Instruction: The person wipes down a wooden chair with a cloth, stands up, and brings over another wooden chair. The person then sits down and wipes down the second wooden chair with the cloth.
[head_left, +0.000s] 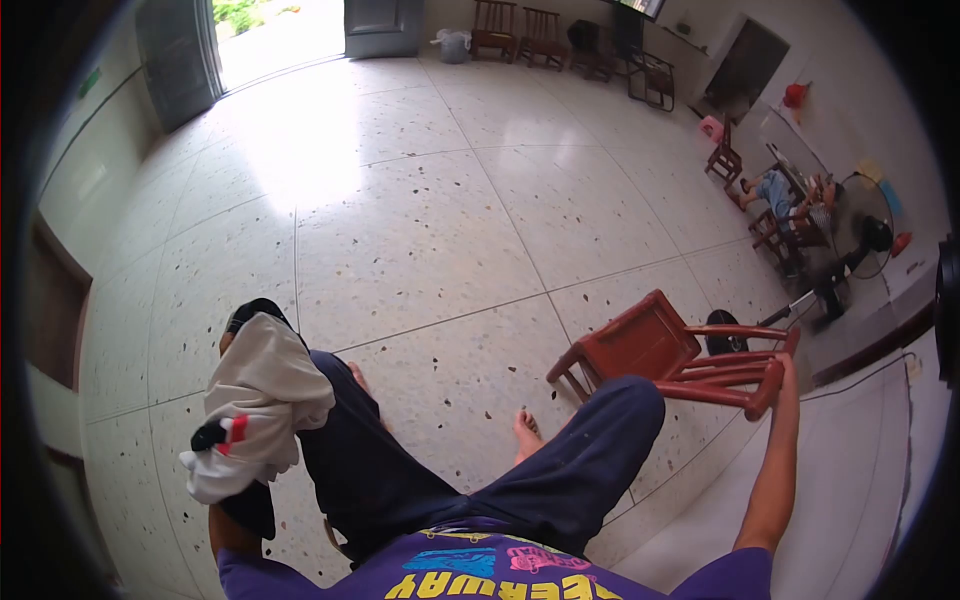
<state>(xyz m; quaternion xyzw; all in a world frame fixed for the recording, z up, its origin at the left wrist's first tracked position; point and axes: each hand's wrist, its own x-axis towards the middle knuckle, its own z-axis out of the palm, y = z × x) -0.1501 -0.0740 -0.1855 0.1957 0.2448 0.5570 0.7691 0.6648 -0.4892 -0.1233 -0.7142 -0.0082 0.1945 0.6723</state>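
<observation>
A bundle of light grey cloth (265,385) with black and red parts lies over my left forearm, beside my left knee. Under and behind it my left hand is mostly hidden; only a bit of skin and dark cloth shows at its far end. On the right, my right hand (785,375) is at the top rail of a red wooden chair (640,345), its fingers wrapped round the rail. The chair stands tilted beside my right knee, its seat turned toward the left.
Behind the red chair stands a black floor fan (870,235). Another person (780,195) sits on a chair at the far right. Wooden chairs (543,38) and a bag-lined bin (454,46) line the back wall, near an open doorway (280,40).
</observation>
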